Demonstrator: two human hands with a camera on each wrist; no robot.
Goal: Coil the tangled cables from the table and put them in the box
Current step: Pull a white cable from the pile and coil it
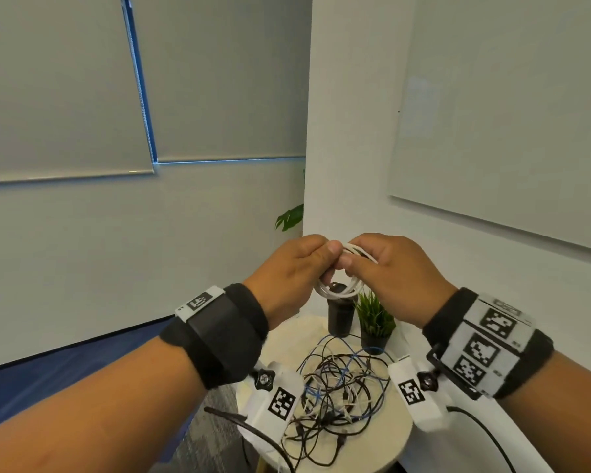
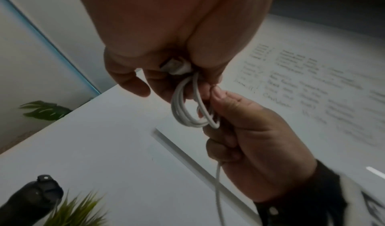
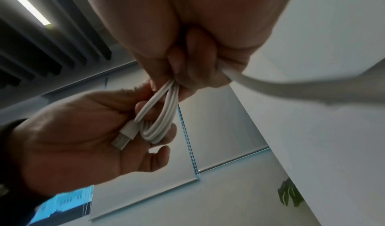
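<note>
I see both grips, left [image 1: 289,268] and right [image 1: 394,268], pinching a white cable [image 1: 338,288] in neat loops mid-frame, USB plug [image 3: 123,136] loose.

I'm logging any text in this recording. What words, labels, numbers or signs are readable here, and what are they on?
No text is readable.
Whiteboard: several lines of handwriting, too blurred to read.
Wrist bands: black-and-white square marker patterns, no words.
White cable: no visible label.

Grey roller blinds [image 1: 62,87], white wall [image 1: 348,114], whiteboard [image 1: 512,107], blue floor [image 1: 48,377]
</note>
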